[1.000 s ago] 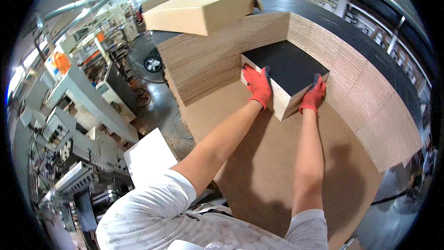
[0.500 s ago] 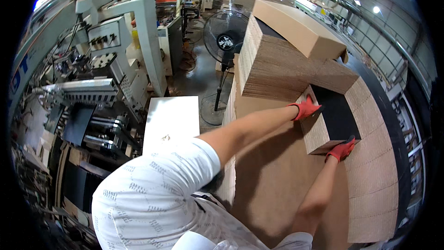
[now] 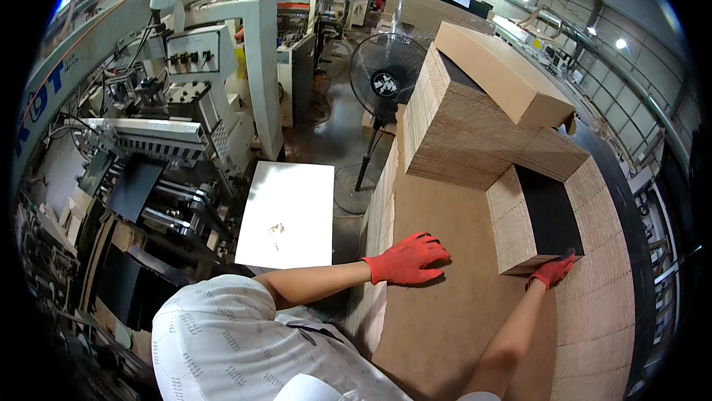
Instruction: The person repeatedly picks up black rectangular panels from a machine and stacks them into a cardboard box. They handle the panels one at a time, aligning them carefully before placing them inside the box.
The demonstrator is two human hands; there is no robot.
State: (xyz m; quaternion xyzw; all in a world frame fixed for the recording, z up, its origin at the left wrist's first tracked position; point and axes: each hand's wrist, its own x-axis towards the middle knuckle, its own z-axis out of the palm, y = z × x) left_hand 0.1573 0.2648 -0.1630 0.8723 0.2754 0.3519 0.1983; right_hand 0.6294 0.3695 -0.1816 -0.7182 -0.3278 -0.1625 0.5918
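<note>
My left hand [image 3: 408, 259], in a red glove with dark fingertips, is open with its fingers spread, low over a brown board surface [image 3: 445, 216]. It holds nothing. At the near right corner of a short stack of black-topped boards [image 3: 550, 212], my right hand [image 3: 551, 273], in a matching glove, has its fingers bent over the top edge. The stack's layered, light-brown sides show at its left and front. It stands in the inner corner formed by taller stacks of boards, one behind [image 3: 475, 145] and one along the right [image 3: 597, 267].
An open-ended cardboard box [image 3: 512, 75] lies on the rear stack. Left of that stack stands a black pedestal fan [image 3: 384, 84]. A white panel [image 3: 288, 212] with a small pile of debris lies beside my left arm. Machinery with metal rollers [image 3: 178, 216] fills the left side.
My left hand has let go of the stack's left side and moved back toward me, its fingers now spread. My right hand stays at the near right corner. The view has shifted slightly.
</note>
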